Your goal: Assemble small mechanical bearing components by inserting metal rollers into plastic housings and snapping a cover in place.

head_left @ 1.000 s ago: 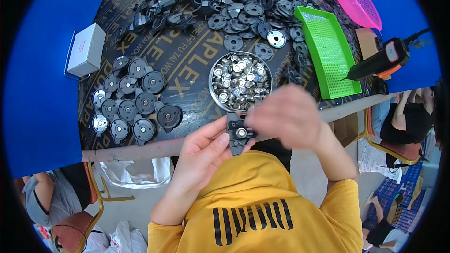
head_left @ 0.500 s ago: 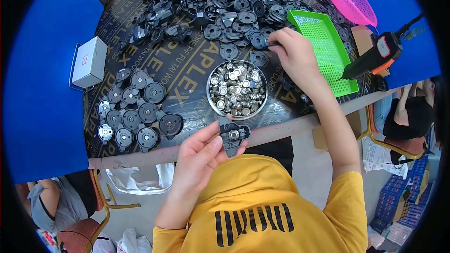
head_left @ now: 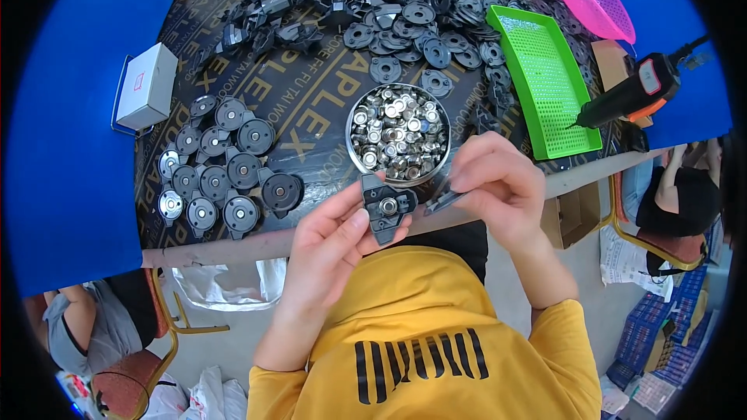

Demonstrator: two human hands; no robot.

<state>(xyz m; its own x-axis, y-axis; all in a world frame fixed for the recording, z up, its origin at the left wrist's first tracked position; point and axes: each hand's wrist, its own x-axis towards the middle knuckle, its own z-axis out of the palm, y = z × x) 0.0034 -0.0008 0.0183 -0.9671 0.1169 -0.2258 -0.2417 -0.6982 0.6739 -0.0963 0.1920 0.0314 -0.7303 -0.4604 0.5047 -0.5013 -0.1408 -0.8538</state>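
Observation:
My left hand (head_left: pixel 331 239) holds a dark grey plastic housing (head_left: pixel 381 220) at the table's front edge. A round silvery metal part (head_left: pixel 388 205) sits in the middle of the housing. Just to the right, my right hand (head_left: pixel 506 187) pinches a thin dark plastic disc (head_left: pixel 443 201), seen nearly edge-on and apart from the housing. Right behind both hands stands a round metal bowl (head_left: pixel 349 149) filled with small shiny metal parts (head_left: pixel 398 128). Two loose dark discs lie beyond the bowl, one of them a round plate with holes (head_left: pixel 436 83).
Joined round units (head_left: pixel 214 183) stand grouped at the left, near a white box (head_left: pixel 148 87). Dark plastic parts (head_left: pixel 334 0) heap up at the back. At the right are a green perforated tray (head_left: pixel 545 82), a pink basket (head_left: pixel 595 0) and a black electric screwdriver (head_left: pixel 622 101).
My right hand has come from the pile of discs toward me, bringing one disc beside the housing. My left hand keeps its hold on the housing, nearly in place.

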